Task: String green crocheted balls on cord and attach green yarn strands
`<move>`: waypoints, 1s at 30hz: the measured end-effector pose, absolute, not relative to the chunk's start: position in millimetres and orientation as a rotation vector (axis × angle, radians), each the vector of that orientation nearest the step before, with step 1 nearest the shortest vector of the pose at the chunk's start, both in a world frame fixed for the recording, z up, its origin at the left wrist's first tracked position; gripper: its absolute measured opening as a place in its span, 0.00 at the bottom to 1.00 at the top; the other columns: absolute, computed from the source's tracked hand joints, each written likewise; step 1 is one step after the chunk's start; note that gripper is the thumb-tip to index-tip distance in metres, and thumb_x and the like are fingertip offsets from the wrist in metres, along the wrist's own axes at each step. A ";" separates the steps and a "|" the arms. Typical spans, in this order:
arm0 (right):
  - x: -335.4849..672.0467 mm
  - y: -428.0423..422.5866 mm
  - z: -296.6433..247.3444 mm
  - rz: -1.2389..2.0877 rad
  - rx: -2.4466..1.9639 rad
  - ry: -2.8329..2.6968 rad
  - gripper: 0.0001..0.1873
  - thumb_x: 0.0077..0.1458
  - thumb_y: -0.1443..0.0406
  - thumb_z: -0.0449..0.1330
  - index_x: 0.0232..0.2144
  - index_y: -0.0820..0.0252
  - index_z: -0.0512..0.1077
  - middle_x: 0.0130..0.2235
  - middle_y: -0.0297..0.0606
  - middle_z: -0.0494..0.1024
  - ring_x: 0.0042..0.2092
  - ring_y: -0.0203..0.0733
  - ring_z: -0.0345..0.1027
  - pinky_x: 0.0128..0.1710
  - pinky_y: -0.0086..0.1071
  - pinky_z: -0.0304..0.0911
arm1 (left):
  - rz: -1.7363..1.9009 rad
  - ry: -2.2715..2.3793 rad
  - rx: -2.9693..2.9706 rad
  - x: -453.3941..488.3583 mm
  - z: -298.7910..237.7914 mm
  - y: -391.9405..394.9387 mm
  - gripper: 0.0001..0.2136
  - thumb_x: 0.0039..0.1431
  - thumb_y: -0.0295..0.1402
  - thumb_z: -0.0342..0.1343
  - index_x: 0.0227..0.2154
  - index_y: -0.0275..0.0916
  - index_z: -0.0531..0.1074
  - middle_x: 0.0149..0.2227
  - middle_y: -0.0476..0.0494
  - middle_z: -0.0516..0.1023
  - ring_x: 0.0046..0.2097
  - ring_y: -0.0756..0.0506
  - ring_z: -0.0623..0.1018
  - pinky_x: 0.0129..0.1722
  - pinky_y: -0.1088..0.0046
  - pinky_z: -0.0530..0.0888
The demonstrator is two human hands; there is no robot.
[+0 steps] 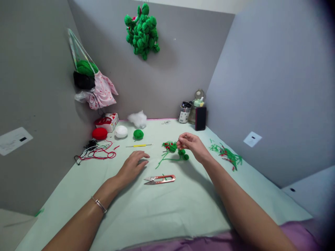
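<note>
My left hand (134,165) rests on the pale green tablecloth (151,212), fingers stretched out and holding nothing. A yellow-handled crochet hook (139,145) lies just beyond it. My right hand (190,143) is raised a little over a small heap of green crocheted pieces (172,147) with red bits and loose yarn tails. Its thumb and fingertips are pinched together; whatever is between them is too small to make out. More round green pieces (186,157) lie beneath this hand. Between my hands, nearer me, lies a pair of orange thread snips (160,179) with a scrap of green yarn.
Red (99,133), white (121,131) and green yarn balls (138,134) stand at the back left, near white stuffing (138,119) and tangled yarn (98,152). Green yarn scraps (227,155) lie right. A phone (200,118) and pen cup (184,113) stand behind. Grey partitions (180,66) enclose the table.
</note>
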State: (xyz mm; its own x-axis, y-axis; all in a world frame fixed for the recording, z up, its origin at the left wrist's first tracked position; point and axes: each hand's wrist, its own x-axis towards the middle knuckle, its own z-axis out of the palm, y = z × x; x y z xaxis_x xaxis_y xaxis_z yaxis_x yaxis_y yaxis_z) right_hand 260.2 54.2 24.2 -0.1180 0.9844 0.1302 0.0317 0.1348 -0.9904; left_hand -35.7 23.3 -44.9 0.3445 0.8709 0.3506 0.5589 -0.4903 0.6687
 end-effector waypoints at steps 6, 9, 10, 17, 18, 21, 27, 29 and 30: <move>267.3 57.3 26.5 1.044 -1.081 -1.435 0.18 0.45 0.53 0.69 0.28 0.61 0.73 0.22 0.31 0.73 0.24 0.32 0.61 0.26 0.29 0.58 | 0.745 1.185 2.364 -5.0 -12.7 18.1 0.05 0.61 0.34 0.55 0.33 0.44 0.76 0.37 0.43 0.79 0.45 0.39 0.74 0.48 0.59 0.70; 269.6 59.3 25.9 1.017 -1.085 -1.414 0.17 0.46 0.54 0.69 0.27 0.61 0.73 0.22 0.30 0.71 0.24 0.32 0.60 0.27 0.29 0.57 | 0.530 1.113 2.501 26.4 3.6 18.1 0.04 0.59 0.31 0.56 0.33 0.44 0.75 0.36 0.44 0.79 0.44 0.39 0.74 0.47 0.61 0.70; 269.8 59.7 25.5 1.004 -1.091 -1.409 0.17 0.45 0.54 0.69 0.27 0.61 0.73 0.22 0.30 0.71 0.25 0.32 0.60 0.28 0.29 0.57 | 0.470 1.098 2.539 38.6 6.2 19.1 0.04 0.59 0.31 0.56 0.33 0.43 0.75 0.37 0.43 0.78 0.44 0.39 0.74 0.46 0.60 0.70; 268.2 59.5 23.8 0.953 -1.131 -1.373 0.19 0.42 0.52 0.70 0.27 0.61 0.74 0.24 0.29 0.69 0.26 0.32 0.59 0.29 0.30 0.59 | 0.674 1.163 2.371 112.6 -17.1 41.8 0.05 0.53 0.25 0.59 0.33 0.39 0.75 0.43 0.36 0.76 0.49 0.35 0.74 0.49 0.58 0.70; 268.3 58.9 24.5 0.960 -1.124 -1.371 0.19 0.43 0.52 0.70 0.27 0.61 0.74 0.24 0.29 0.69 0.26 0.33 0.59 0.29 0.30 0.59 | 0.700 1.159 2.339 117.6 -21.1 45.7 0.04 0.53 0.25 0.58 0.32 0.39 0.75 0.43 0.37 0.76 0.49 0.36 0.75 0.50 0.58 0.70; 268.6 55.7 28.3 1.005 -1.094 -1.379 0.18 0.45 0.52 0.68 0.26 0.61 0.73 0.25 0.32 0.72 0.28 0.34 0.62 0.31 0.30 0.60 | 0.787 1.162 2.217 120.1 -23.9 54.7 0.05 0.57 0.26 0.55 0.32 0.40 0.75 0.43 0.39 0.77 0.47 0.39 0.76 0.48 0.62 0.72; 253.4 42.0 28.5 1.112 -1.054 -1.519 0.17 0.52 0.52 0.65 0.29 0.61 0.73 0.32 0.36 0.77 0.35 0.38 0.68 0.39 0.32 0.63 | 0.923 0.930 1.739 83.9 -0.9 49.3 0.04 0.57 0.32 0.54 0.31 0.38 0.70 0.26 0.51 0.72 0.24 0.52 0.68 0.27 0.74 0.67; 242.3 37.1 23.5 1.192 -0.994 -1.545 0.19 0.53 0.51 0.65 0.28 0.61 0.71 0.29 0.34 0.75 0.34 0.37 0.66 0.40 0.32 0.62 | 0.994 0.900 1.599 69.9 4.2 41.2 0.06 0.56 0.35 0.56 0.30 0.37 0.70 0.24 0.54 0.69 0.23 0.53 0.65 0.25 0.76 0.64; 236.7 35.0 20.7 1.258 -0.959 -1.537 0.19 0.53 0.50 0.65 0.27 0.61 0.70 0.29 0.33 0.73 0.34 0.37 0.66 0.41 0.33 0.62 | 1.014 0.905 1.585 63.9 5.2 37.0 0.06 0.55 0.35 0.57 0.30 0.37 0.70 0.23 0.54 0.68 0.23 0.53 0.64 0.25 0.76 0.63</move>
State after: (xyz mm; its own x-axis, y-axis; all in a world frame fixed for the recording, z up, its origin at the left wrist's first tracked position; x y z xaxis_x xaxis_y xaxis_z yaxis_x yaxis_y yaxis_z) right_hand 236.7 35.0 20.7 -0.2919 0.9420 0.1656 0.0235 0.1801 -0.9834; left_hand 63.9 37.0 5.2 0.3666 0.9139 0.1741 0.0700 -0.2137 0.9744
